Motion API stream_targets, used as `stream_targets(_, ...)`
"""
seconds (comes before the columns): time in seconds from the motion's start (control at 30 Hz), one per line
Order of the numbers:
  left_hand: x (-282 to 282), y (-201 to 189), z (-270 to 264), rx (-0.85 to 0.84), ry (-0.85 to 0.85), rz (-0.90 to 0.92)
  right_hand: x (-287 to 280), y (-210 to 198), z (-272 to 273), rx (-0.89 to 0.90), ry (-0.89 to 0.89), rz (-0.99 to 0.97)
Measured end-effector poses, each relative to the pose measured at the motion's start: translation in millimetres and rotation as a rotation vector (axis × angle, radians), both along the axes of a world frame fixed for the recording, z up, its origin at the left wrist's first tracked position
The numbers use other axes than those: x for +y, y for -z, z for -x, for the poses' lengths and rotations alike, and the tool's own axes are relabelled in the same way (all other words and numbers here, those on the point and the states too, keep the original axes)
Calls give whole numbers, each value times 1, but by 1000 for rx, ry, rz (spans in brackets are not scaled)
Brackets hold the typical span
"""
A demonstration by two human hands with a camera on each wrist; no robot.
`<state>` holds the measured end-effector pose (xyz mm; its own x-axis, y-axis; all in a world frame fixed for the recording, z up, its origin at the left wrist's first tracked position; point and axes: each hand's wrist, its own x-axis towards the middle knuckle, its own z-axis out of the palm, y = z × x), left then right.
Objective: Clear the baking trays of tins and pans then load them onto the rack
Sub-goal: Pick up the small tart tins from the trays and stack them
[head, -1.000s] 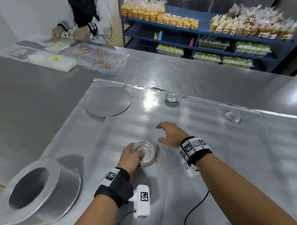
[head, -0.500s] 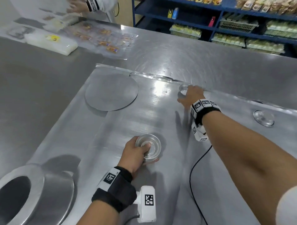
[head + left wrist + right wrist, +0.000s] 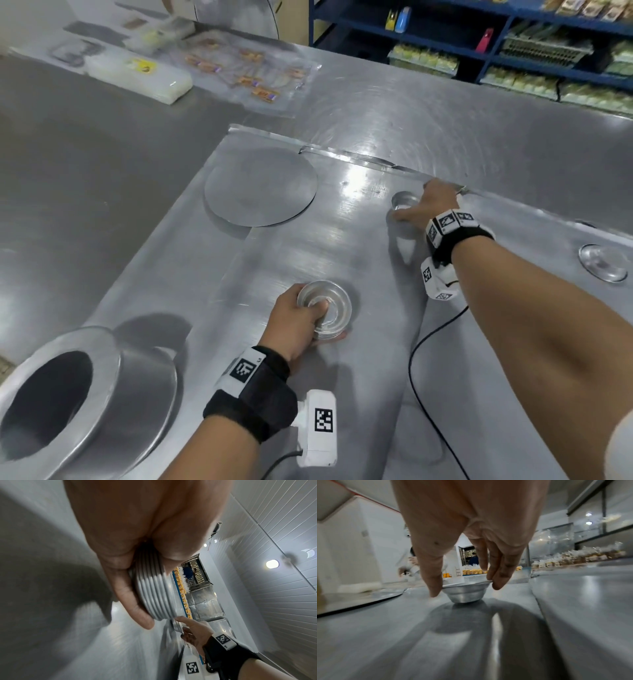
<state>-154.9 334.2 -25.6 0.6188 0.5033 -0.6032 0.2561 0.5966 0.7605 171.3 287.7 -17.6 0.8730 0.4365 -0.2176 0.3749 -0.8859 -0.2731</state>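
A bakery workroom: a steel table (image 3: 102, 164) runs back to blue shelves (image 3: 496, 51) of bagged goods, and 2 baking trays lie side by side on it, the left tray (image 3: 260, 260) and the right tray (image 3: 513, 342) meeting at a seam. On the left tray sit a big ring pan (image 3: 78, 387) at the near corner and a flat round disc (image 3: 260, 186) toward the far edge. A bag pack (image 3: 137, 73) and a plastic sheet (image 3: 246, 73) lie on the table beyond.

My left hand (image 3: 294, 317) grips a stack (image 3: 325, 310) of nested tins near the middle of the left tray, thumb inside the top one, fingers curled under; the left wrist view shows about 7 rims (image 3: 154, 592) pressed together. My right hand (image 3: 423, 205) is at the far edge by the seam, thumb and fingers (image 3: 503, 569) set narrow on opposite sides of the rim of 1 tin (image 3: 465, 593), which stands upright on the tray. Another tin (image 3: 603, 262) waits on the right tray, well apart.

These tins look thin, light and stiff, and slick on bare metal, so I judge the flared rim the place to pinch; a squeeze on the sloped wall would likely slip. The stack should ride firmly if kept level, since nested tins can slide apart when tipped.
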Motion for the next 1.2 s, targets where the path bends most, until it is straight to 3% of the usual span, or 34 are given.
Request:
stream_targets(0.2,-5,2,23,86,10,-103,-22,-21,74,97,-166,-179)
stream_targets(0.33,-11,-11,37,84,-7,-74,-39,-41,131,148,-247,-341)
stream_targets(0.5,-21,-26,50,56,-42,57,-63,-62,195,138,-368,-350)
stream_targets(0.7,-34,-44,67,12,109,-47,-99,-70,256,55,-509,-381)
stream_targets(1.0,-69,-50,83,54,227,-133,-143,-61,307,122,-480,-384)
stream_targets(1.2,-91,-47,75,42,308,-194,-169,-72,306,165,-477,-314)
